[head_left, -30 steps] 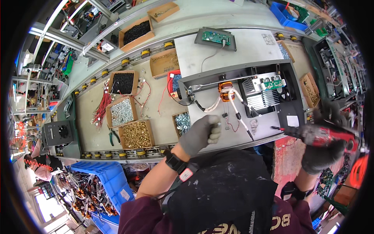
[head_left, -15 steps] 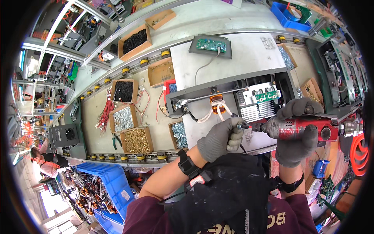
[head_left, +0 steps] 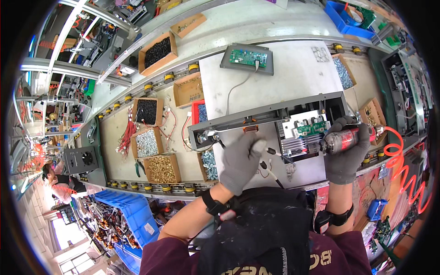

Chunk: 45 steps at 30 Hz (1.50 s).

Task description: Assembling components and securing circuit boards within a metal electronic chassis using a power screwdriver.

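My right hand (head_left: 346,158), gloved in grey, is closed around a red air-powered screwdriver (head_left: 343,140). Its front end points left, beside the silver heat sink (head_left: 293,145) inside an open dark metal case (head_left: 270,111). Over the near side of the case, my left hand (head_left: 242,161) is curled and blurred by motion; what its fingers hold cannot be made out. Black-tipped white cables (head_left: 271,172) stick out just right of that hand. A copper-wound coil (head_left: 250,126) lies beyond it in the case. A green circuit board (head_left: 311,129) sits on the heat sink's mount.
Behind the case, a panel with a green board (head_left: 247,57) is wired by a grey cable. Left are boxes of silver screws (head_left: 146,142), brass-coloured parts (head_left: 162,169) and black screws (head_left: 147,111), plus pliers (head_left: 137,167). A coiled orange air hose (head_left: 398,158) hangs right.
The screwdriver has moved away from my left hand toward the heat sink, its hose now stretching to the right. My left hand has moved left and up; the white cables have shifted.
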Motion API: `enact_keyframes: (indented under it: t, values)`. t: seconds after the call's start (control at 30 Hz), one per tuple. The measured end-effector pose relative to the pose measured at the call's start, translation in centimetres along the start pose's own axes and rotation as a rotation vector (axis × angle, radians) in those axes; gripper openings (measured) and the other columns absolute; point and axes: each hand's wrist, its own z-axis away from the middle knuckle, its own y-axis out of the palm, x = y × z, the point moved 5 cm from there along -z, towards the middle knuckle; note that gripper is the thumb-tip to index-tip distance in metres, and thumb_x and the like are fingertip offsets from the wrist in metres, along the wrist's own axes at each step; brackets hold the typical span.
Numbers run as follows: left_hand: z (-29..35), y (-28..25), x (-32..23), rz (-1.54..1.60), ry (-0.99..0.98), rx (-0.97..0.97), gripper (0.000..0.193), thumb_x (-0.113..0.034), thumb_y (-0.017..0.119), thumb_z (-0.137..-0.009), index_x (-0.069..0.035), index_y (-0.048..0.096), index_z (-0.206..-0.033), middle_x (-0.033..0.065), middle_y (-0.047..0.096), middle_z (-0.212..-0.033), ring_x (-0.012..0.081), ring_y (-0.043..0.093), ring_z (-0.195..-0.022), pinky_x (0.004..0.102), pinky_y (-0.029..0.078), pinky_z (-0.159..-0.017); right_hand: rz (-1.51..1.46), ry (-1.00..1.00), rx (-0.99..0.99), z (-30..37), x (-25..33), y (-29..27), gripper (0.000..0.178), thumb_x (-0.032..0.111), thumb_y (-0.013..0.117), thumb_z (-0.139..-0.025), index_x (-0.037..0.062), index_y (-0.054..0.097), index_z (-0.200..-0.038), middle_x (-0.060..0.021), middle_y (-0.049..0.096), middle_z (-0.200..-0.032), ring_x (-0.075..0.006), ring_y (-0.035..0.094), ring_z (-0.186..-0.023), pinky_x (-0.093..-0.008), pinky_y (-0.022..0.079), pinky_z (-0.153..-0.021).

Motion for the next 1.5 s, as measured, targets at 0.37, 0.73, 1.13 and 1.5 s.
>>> enact_keyframes:
  t: [0.37, 0.73, 1.13, 1.5]
  values:
    - [-2.6, 1.6, -1.9, -1.066, 0.397, -0.051, 0.016, -0.025, 0.065, -0.079, -0.011, 0.061, -0.084, 0.0045, 0.056, -0.072, 0.0230, 0.059, -0.066, 0.0371, 0.045, -0.055, 0.167, -0.302, 0.111, -1.9, 3.0, 0.5, 0.033, 0.034, 0.052, -0.094, 0.0018, 0.057, -0.099, -0.0109, 0.061, -0.095, -0.0230, 0.060, -0.086, -0.0368, 0.053, -0.078]
    - [-2.9, 2.5, -1.2, -1.066, 0.290, 0.066, 0.009, -0.012, 0.061, -0.073, -0.010, 0.062, -0.082, 0.0067, 0.058, -0.073, 0.0229, 0.060, -0.068, 0.0384, 0.044, -0.056, 0.478, -0.489, 0.213, -1.7, 0.0, 3.5, 0.032, 0.030, 0.057, -0.088, 0.0058, 0.051, -0.108, -0.0102, 0.058, -0.094, -0.0225, 0.058, -0.082, -0.0375, 0.050, -0.074]
    - [-3.7, 1.8, -1.5, -0.984, 0.125, 0.129, 0.010, -0.011, 0.060, -0.076, -0.012, 0.069, -0.081, 0.0098, 0.065, -0.078, 0.0265, 0.066, -0.071, 0.0378, 0.050, -0.061, 1.008, -0.570, 0.584, 0.4, -4.8, 7.8, 0.036, 0.014, 0.064, -0.080, 0.0052, 0.049, -0.112, -0.0135, 0.060, -0.095, -0.0230, 0.061, -0.084, -0.0365, 0.052, -0.074]
    - [-3.4, 0.9, -0.9, -0.841, 0.059, 0.130, 0.009, -0.015, 0.063, -0.079, -0.009, 0.066, -0.084, 0.0105, 0.066, -0.082, 0.0296, 0.066, -0.075, 0.0381, 0.051, -0.062, 1.023, -0.495, 0.725, 0.2, -6.7, 8.9, 0.029, -0.007, 0.060, -0.078, 0.0058, 0.046, -0.101, -0.0108, 0.056, -0.090, -0.0179, 0.059, -0.080, -0.0332, 0.053, -0.071]
